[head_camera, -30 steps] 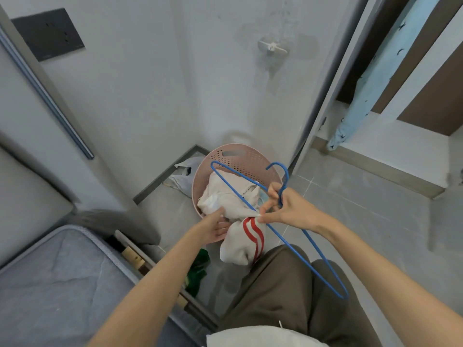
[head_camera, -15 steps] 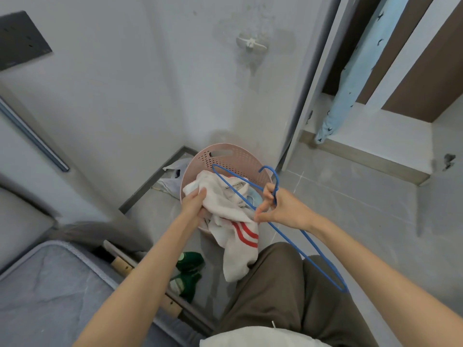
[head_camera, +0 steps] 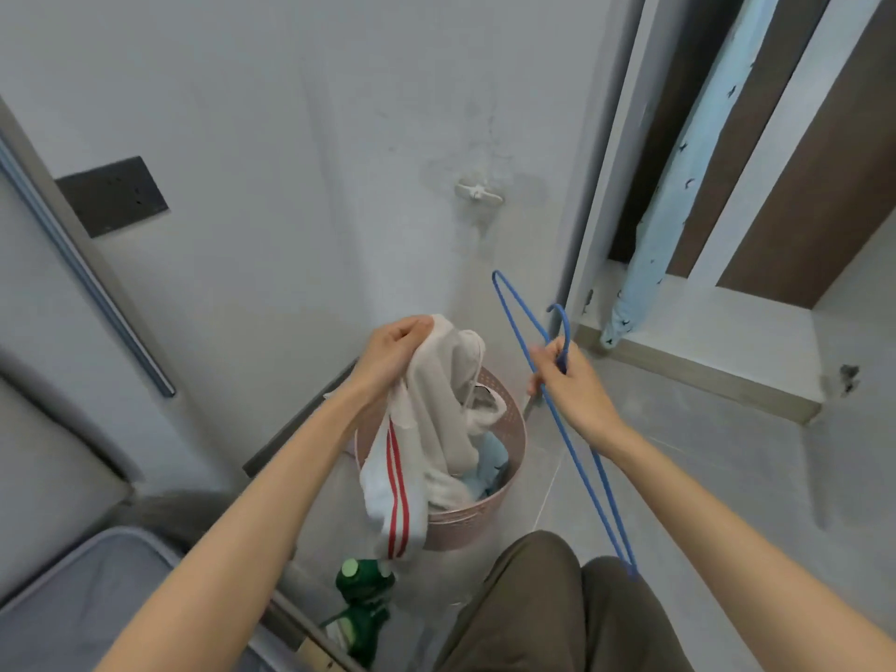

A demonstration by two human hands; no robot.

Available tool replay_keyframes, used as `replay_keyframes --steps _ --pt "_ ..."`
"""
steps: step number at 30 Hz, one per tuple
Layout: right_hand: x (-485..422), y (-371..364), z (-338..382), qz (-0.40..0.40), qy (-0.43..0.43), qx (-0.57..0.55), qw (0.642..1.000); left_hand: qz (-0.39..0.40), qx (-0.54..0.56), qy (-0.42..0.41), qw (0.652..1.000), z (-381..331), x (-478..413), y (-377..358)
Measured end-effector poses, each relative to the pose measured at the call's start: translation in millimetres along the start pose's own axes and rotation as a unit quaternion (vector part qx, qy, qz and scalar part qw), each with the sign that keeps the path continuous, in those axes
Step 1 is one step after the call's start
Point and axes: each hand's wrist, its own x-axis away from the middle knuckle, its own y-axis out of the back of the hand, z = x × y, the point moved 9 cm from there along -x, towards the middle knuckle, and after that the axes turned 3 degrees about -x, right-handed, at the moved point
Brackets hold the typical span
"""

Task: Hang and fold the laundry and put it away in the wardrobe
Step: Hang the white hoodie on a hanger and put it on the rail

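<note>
A white garment with two red stripes [head_camera: 426,429] hangs from the person's left hand [head_camera: 392,351], whose fingers are clenched round a bunched upper fold above the pink laundry basket [head_camera: 470,526]. Part of the cloth trails down into the basket, and the striped part drapes over the near rim and down the outside wall. A thin cord dangles from the folds.

To the right, the right hand [head_camera: 567,380] grips a blue wire hanger [head_camera: 600,502] near its hook, fingers curled round the wire. The hanger is tilted, with one narrow end pointing up toward the wall and the other slanting down past the forearm to the knee of the olive trousers [head_camera: 557,608]. It is apart from the garment.

A light blue cloth [head_camera: 489,470] lies in the basket beneath the white fabric. The basket stands on the grey tiled floor [head_camera: 703,477] in a corner against the pale wall. Just in front of it, a green item [head_camera: 363,589] lies on the floor; what it is cannot be told.

The corner of a grey bed [head_camera: 72,603] fills the lower left. On the wall above are a small white hook [head_camera: 477,192] and a dark plate [head_camera: 111,195]. At right the wardrobe [head_camera: 679,375] stands open, with a pale blue patterned cloth [head_camera: 679,201] hanging inside.
</note>
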Motion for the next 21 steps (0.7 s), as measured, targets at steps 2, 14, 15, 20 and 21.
replay_keyframes --steps 2,14,15,20,21 --pt "0.5 14.0 6.7 -0.010 0.013 0.026 1.000 -0.008 -0.022 -0.054 0.998 -30.4 -2.0 3.4" --pt "23.5 98.0 3.7 -0.107 -0.043 0.206 0.972 -0.081 -0.092 -0.148 0.981 -117.9 -22.2 -7.6" --pt "26.7 104.8 3.0 -0.110 -0.053 0.197 0.973 -0.075 -0.096 -0.154 0.980 -129.5 -25.9 -15.0" --pt "36.2 144.2 12.8 -0.159 -0.060 0.156 0.973 -0.056 -0.109 -0.207 0.971 -198.8 -45.8 -54.8" --pt "38.1 154.4 16.2 -0.179 -0.054 0.153 0.970 -0.061 -0.108 -0.216 0.968 -213.6 -49.1 -60.8"
